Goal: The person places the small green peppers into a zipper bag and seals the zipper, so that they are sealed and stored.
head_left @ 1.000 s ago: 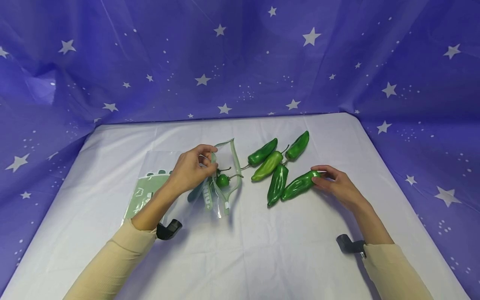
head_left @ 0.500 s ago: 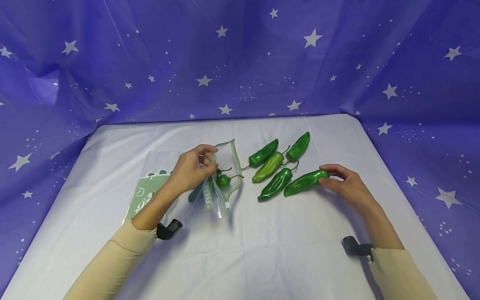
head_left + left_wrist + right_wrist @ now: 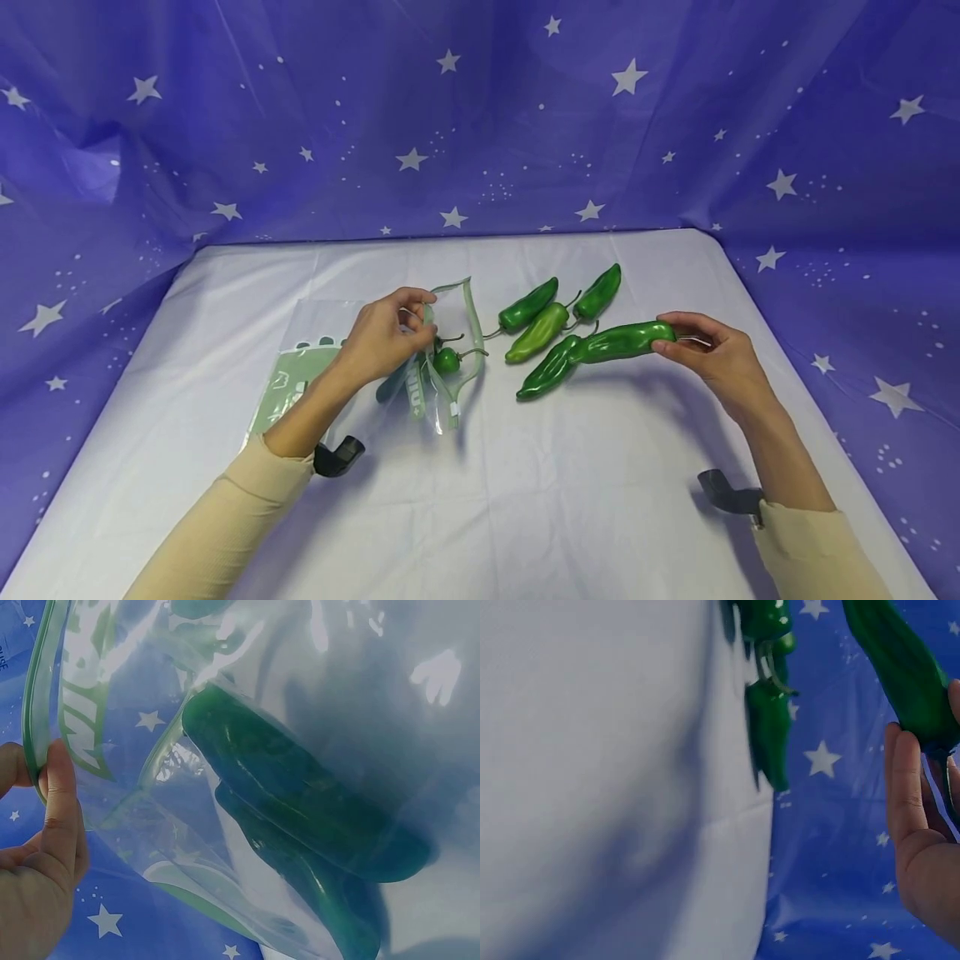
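Observation:
My left hand (image 3: 390, 337) pinches the green-edged rim of a clear zipper bag (image 3: 472, 312), whose mouth gapes to the right. Inside the bag lie green peppers (image 3: 300, 780), seen through the plastic in the left wrist view; one round stem end (image 3: 447, 360) shows at the mouth. My right hand (image 3: 716, 358) grips a long green pepper (image 3: 622, 342) by its stem end, tip pointing left, raised over the table with a shadow beneath. In the right wrist view the held pepper (image 3: 904, 671) hangs between fingers and thumb, its stem near the palm.
Several more green peppers lie between the hands: one dark green (image 3: 547, 371) under the held pepper's tip, a lighter one (image 3: 536, 333), and two others (image 3: 528, 306) behind. A white cloth (image 3: 525, 500) covers the table; a purple starry curtain (image 3: 480, 117) stands behind.
My right hand has lifted the pepper off the table, moving it right and up. The dark green pepper beside it has rolled and turned. My left hand stays on the bag.

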`<state>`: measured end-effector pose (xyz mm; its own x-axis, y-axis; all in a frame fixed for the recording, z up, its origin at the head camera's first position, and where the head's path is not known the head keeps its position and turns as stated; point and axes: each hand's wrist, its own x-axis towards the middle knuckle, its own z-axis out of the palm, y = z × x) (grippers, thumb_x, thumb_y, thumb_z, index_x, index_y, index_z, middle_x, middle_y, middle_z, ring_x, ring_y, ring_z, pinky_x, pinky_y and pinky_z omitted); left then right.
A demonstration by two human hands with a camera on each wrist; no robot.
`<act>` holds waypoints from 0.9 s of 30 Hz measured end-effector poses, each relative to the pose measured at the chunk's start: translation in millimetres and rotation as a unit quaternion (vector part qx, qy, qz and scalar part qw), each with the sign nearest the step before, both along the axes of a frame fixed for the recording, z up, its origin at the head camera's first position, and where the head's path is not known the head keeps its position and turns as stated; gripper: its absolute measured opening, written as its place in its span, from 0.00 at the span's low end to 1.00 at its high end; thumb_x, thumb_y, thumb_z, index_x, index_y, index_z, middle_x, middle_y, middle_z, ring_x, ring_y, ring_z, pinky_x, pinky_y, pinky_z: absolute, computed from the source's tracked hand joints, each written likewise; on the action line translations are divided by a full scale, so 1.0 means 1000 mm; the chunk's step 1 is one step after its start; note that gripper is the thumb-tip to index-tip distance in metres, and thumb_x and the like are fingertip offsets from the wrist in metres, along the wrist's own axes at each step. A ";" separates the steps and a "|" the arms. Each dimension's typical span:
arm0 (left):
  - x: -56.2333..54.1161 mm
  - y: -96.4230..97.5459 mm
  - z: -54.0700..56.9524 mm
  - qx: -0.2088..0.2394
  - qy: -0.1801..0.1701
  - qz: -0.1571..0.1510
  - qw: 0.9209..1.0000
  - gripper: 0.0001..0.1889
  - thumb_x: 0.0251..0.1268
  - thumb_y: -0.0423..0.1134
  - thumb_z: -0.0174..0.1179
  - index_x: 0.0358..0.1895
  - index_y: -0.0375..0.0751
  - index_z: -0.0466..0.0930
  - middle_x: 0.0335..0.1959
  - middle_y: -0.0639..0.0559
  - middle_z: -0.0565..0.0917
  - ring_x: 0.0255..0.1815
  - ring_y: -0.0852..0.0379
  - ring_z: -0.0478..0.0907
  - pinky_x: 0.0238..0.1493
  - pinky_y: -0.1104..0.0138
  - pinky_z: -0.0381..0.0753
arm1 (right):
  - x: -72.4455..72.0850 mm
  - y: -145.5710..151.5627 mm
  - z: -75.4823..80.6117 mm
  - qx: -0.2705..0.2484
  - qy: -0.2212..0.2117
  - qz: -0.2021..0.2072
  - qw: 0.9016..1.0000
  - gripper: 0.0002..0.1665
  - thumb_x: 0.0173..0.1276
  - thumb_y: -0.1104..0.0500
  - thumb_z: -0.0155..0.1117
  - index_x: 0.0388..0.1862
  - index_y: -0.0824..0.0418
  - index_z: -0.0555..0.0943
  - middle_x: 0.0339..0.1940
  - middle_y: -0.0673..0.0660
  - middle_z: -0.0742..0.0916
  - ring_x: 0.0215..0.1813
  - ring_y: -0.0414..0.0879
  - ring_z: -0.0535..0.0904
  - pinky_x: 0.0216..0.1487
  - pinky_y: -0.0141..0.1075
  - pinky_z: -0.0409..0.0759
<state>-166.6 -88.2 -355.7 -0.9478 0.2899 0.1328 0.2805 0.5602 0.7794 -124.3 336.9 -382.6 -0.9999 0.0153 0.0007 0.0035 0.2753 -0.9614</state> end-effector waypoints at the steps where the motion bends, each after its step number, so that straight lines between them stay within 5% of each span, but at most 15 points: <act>1: 0.000 0.000 0.000 0.000 0.000 0.000 1.000 0.18 0.55 0.34 0.63 0.51 0.39 0.77 0.33 0.51 0.77 0.31 0.56 0.76 0.33 0.66 0.72 | 0.001 -0.003 0.003 0.006 0.003 0.000 1.000 0.25 0.58 0.63 0.71 0.55 0.64 0.77 0.43 0.50 0.83 0.41 0.38 0.83 0.43 0.25 0.77; 8: 0.000 0.000 0.000 0.005 -0.005 -0.003 1.000 0.17 0.56 0.34 0.62 0.51 0.39 0.77 0.33 0.51 0.77 0.31 0.56 0.76 0.32 0.67 0.71 | 0.000 -0.028 0.011 0.002 0.011 0.029 1.000 0.25 0.57 0.62 0.72 0.54 0.63 0.77 0.48 0.53 0.80 0.44 0.41 0.84 0.45 0.28 0.78; 20: 0.000 0.001 0.000 0.010 -0.011 -0.007 1.000 0.18 0.56 0.34 0.63 0.51 0.38 0.77 0.34 0.50 0.77 0.32 0.56 0.76 0.32 0.66 0.73 | -0.014 -0.099 0.003 0.014 -0.009 0.090 0.996 0.28 0.55 0.59 0.74 0.56 0.61 0.77 0.52 0.57 0.79 0.48 0.49 0.81 0.44 0.35 0.80; 27: 0.000 0.002 0.000 0.011 -0.013 -0.011 1.000 0.17 0.57 0.34 0.62 0.51 0.38 0.77 0.34 0.50 0.77 0.31 0.56 0.76 0.31 0.66 0.72 | -0.023 -0.137 -0.003 0.048 0.027 0.122 0.991 0.26 0.55 0.60 0.74 0.54 0.58 0.78 0.49 0.56 0.81 0.46 0.50 0.81 0.41 0.35 0.80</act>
